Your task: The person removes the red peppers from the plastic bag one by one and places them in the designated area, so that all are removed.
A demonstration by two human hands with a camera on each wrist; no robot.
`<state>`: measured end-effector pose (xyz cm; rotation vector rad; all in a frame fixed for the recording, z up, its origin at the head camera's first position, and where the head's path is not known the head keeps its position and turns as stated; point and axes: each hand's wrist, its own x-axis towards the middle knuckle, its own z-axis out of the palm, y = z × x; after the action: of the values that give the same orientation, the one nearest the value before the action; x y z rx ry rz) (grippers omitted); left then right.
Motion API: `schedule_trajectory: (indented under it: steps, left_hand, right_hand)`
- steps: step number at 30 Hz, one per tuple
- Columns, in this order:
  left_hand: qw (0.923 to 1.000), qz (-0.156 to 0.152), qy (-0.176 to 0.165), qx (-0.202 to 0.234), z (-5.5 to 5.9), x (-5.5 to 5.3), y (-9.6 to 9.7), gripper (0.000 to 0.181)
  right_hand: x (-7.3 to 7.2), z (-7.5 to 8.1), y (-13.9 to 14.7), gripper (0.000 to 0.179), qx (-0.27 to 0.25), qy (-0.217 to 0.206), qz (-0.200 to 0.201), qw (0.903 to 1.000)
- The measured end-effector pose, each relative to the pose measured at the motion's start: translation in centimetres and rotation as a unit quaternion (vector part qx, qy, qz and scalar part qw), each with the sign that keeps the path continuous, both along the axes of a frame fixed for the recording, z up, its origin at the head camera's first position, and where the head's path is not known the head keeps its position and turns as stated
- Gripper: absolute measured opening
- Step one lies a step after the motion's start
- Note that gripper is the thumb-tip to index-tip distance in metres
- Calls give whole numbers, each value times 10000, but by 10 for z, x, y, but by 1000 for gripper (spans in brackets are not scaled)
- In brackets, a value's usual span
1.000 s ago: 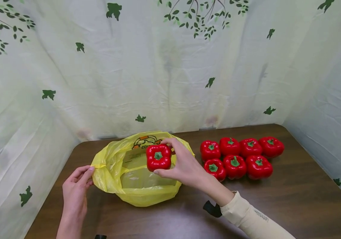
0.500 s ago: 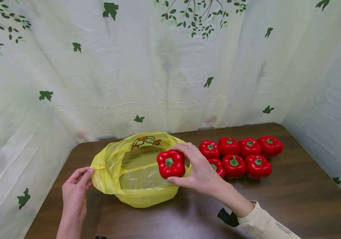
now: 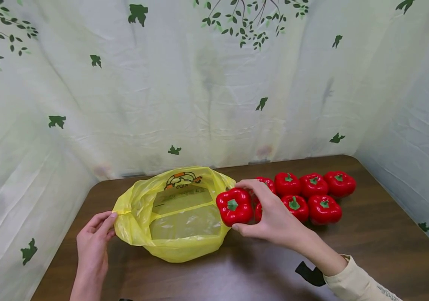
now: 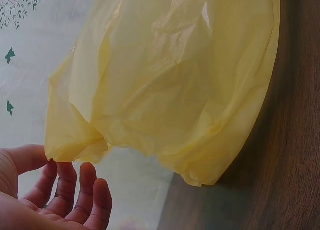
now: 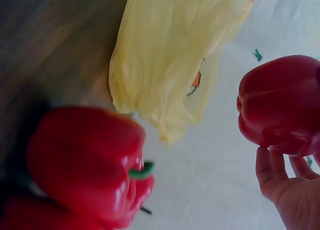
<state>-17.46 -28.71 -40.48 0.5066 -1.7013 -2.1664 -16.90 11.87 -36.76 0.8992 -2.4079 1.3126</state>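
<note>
A yellow plastic bag (image 3: 182, 251) stands on the table with its mouth wide and a printed logo on the inner far wall. My left hand (image 3: 93, 242) pinches the left edge of that mouth between thumb and fingers, as the left wrist view also shows. My right hand (image 3: 278, 219) grips a red bell pepper (image 3: 236, 207) with a green stem, raised beside the bag's right rim. In the right wrist view the held pepper (image 5: 282, 105) sits between the fingertips and a thumb mostly hidden behind it.
Several more red bell peppers (image 3: 325, 210) stand in two rows on the right of the brown wooden table (image 3: 384, 238). My right hand partly covers the leftmost ones. A pale curtain (image 3: 214, 104) with leaf prints hangs behind and at both sides.
My right hand has moved to the right with the red bell pepper, from over the bag's mouth to its right rim. The left hand keeps its pinch on the bag.
</note>
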Motion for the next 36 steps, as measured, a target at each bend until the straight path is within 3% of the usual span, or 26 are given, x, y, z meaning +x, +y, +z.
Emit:
schedule_trajectory:
  steps: [6, 14, 23, 36]
  left_hand:
    - [10000, 22, -20, -29, 0, 0, 1, 4]
    - [9999, 102, -7, 16, 0, 0, -1, 3]
    - [9999, -13, 120, 11, 0, 2, -1, 4]
    - [9999, -28, 87, 88, -2, 0, -3, 5]
  right_hand:
    - [7, 7, 20, 77, -114, -173, -155, 9997]
    - [15, 13, 44, 82, -296, 539, -41, 9981]
    - [20, 13, 76, 87, 77, 226, -316, 9992]
    - [34, 22, 116, 93, 173, 880, -614, 9941]
